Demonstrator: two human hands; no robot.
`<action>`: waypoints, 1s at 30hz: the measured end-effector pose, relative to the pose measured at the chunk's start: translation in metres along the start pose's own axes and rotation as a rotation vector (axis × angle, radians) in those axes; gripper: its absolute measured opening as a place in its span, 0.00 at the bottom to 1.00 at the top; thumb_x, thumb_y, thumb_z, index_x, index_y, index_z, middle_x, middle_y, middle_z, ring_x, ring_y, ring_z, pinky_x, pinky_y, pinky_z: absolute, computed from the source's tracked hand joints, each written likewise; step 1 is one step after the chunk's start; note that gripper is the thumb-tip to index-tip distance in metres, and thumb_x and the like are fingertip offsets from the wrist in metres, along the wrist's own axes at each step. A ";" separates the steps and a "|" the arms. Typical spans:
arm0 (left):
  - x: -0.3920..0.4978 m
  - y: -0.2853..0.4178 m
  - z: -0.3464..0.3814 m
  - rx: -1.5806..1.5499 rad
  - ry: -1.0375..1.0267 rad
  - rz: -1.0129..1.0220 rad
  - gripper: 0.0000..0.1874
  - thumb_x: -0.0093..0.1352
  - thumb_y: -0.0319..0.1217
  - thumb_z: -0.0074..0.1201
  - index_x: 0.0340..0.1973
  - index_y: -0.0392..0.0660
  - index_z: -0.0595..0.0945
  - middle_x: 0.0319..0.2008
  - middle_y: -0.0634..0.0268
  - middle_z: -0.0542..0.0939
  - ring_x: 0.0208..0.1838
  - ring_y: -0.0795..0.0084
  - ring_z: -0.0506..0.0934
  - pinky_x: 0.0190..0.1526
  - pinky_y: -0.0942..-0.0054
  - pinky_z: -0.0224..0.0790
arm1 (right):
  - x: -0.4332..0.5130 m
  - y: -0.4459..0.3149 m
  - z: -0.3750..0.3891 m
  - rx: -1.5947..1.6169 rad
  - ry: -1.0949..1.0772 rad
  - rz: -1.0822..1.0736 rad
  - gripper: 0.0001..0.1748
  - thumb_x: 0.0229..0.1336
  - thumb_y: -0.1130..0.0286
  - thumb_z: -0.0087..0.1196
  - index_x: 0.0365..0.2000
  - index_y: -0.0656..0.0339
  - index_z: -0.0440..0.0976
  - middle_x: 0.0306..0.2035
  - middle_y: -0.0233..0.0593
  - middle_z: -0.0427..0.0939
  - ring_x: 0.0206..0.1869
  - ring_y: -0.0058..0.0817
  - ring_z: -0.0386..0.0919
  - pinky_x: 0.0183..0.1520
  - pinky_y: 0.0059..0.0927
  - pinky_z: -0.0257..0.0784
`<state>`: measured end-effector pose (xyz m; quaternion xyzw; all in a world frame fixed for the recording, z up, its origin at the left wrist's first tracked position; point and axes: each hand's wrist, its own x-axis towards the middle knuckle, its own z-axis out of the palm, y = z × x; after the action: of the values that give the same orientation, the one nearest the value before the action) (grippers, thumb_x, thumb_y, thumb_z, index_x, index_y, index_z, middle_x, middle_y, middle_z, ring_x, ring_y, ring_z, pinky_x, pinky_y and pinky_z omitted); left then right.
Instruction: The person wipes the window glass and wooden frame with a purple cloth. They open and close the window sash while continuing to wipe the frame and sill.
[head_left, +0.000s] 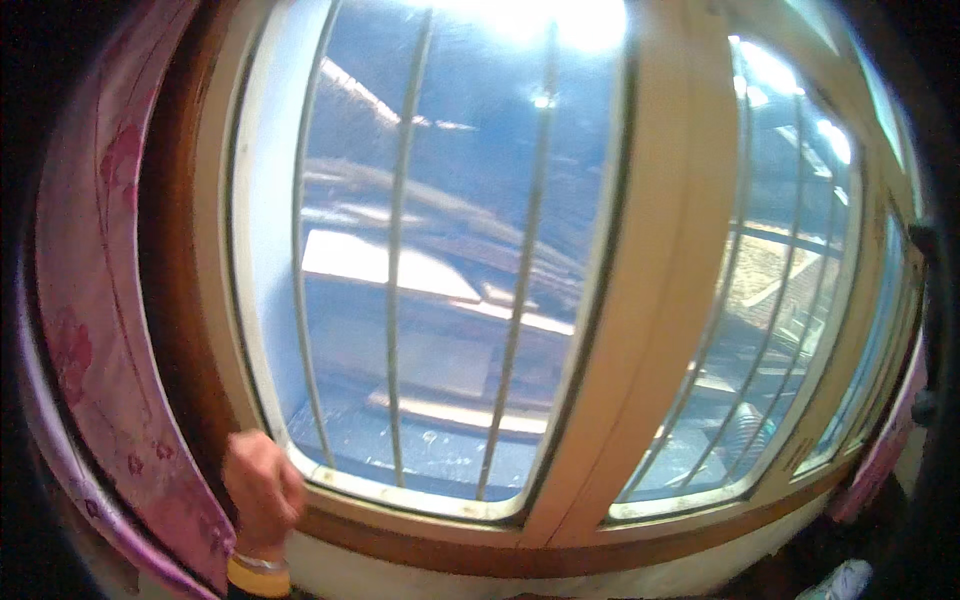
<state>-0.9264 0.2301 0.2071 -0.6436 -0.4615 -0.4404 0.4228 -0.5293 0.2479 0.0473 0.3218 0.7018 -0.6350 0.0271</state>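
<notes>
My left hand (262, 480) is curled, its back towards me, at the lower left corner of a window frame (664, 247). A thin bracelet (259, 562) circles the wrist, above a yellow cuff (257, 581). The fingertips are hidden, so whether something is in them does not show. Close by on the left hangs a pink curtain (90, 360) with a flower pattern. Before me is a glass pane (450, 360) with upright metal bars (397, 225) behind it. My right hand is out of view.
A second barred pane (757, 337) stands to the right, with another pink curtain (870, 465) past it. A brown sill strip (465, 559) runs below the frame. A pale patterned item (844, 581) lies at the lower right. Bright light glares at the top.
</notes>
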 end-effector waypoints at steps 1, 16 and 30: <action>0.000 0.026 0.001 -0.097 -0.074 0.005 0.08 0.68 0.32 0.58 0.33 0.42 0.75 0.28 0.59 0.73 0.38 0.56 0.74 0.44 0.56 0.68 | -0.002 -0.008 0.000 0.021 0.009 -0.024 0.31 0.71 0.48 0.49 0.62 0.59 0.70 0.58 0.39 0.76 0.60 0.29 0.71 0.65 0.32 0.63; 0.033 0.203 0.025 -1.724 -0.798 -0.213 0.50 0.63 0.43 0.69 0.73 0.43 0.55 0.62 0.52 0.71 0.63 0.58 0.73 0.65 0.60 0.65 | -0.091 -0.100 -0.032 0.117 0.426 -0.645 0.26 0.70 0.57 0.54 0.61 0.60 0.67 0.52 0.39 0.77 0.54 0.26 0.75 0.55 0.30 0.72; 0.084 0.096 0.007 -2.232 -0.697 -0.648 0.36 0.73 0.44 0.50 0.70 0.41 0.57 0.55 0.55 0.74 0.55 0.64 0.77 0.55 0.64 0.76 | -0.075 -0.300 -0.004 -1.214 1.025 -0.866 0.29 0.60 0.58 0.61 0.57 0.60 0.67 0.57 0.52 0.71 0.61 0.47 0.71 0.62 0.46 0.69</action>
<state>-0.8167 0.2341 0.2724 -0.5927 -0.0570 -0.4846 -0.6408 -0.6141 0.2248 0.3433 0.2032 0.9018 0.1111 -0.3648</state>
